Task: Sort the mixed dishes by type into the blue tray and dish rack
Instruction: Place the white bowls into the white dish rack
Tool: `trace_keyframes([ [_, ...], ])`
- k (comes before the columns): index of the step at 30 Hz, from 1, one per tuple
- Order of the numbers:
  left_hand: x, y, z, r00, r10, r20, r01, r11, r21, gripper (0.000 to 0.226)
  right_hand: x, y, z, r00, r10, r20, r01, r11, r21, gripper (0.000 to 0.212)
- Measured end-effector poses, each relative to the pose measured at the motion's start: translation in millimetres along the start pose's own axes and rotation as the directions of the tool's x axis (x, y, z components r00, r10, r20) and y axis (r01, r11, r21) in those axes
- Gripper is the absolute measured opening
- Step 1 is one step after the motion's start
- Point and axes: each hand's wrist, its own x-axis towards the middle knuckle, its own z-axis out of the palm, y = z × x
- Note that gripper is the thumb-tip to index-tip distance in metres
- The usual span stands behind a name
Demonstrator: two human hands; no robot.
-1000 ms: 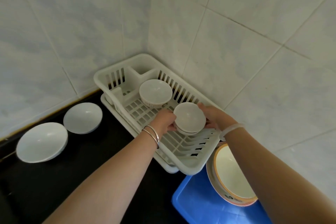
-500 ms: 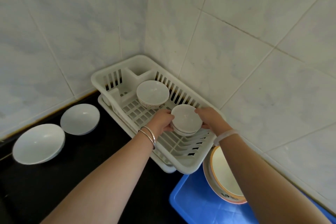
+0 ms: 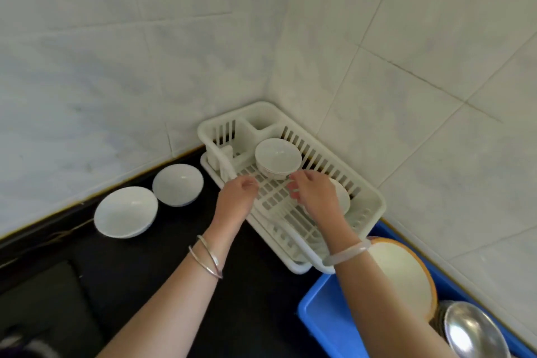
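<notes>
Fingers first: left hand has fingers loosely curled, gripping nothing, hovering at the near rim of the dish rack. Right hand has fingers spread and slack, also empty, over the rack floor.

Left to right:
- Well left of the left fingers, on the black counter: large white bowl, then a smaller white bowl just beside it. Both upright, not yet sorted.
- Just beyond the fingertips of both hands: stacked small bowls sitting in the rack.
- Behind the right fingers, mostly hidden by the hand: another small bowl, apparently leaning on the rack's far wall. Can't tell how stable it sits.
- Right of and below the right wrist: blue tray with an orange-rimmed plate leaning in it and a metal dish.

Handling, my read: the bowls look like glazed ceramic: rigid, moderately heavy, slick, chip-prone. Take the counter bowls by the rim, thumb inside and fingers under the wall; use two hands for the large one. Set down gently, no rim-to-rim knocks when nesting.
</notes>
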Motion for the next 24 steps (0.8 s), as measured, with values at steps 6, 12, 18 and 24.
trace_keyframes([
  [6,-34,-51,-81,0.956,0.021,-0.294,0.019,0.991,0.133,0.034,-32,-23,91,0.98,-0.021,0.197,0.029,0.999,-0.042,0.023],
  [12,-37,-96,-138,0.867,0.037,-0.497,0.119,0.953,0.278,0.042,-20,-16,162,0.958,0.017,0.285,0.062,0.963,-0.263,0.044],
  [18,-20,-123,-175,0.795,0.006,-0.607,0.219,0.93,0.296,0.05,7,-11,207,0.961,0.035,0.274,0.062,0.94,-0.336,0.044],
  [24,-8,-147,-191,0.79,-0.151,-0.594,0.214,0.976,0.035,0.047,23,-8,231,0.961,0.171,0.219,-0.128,0.972,-0.196,0.035],
])
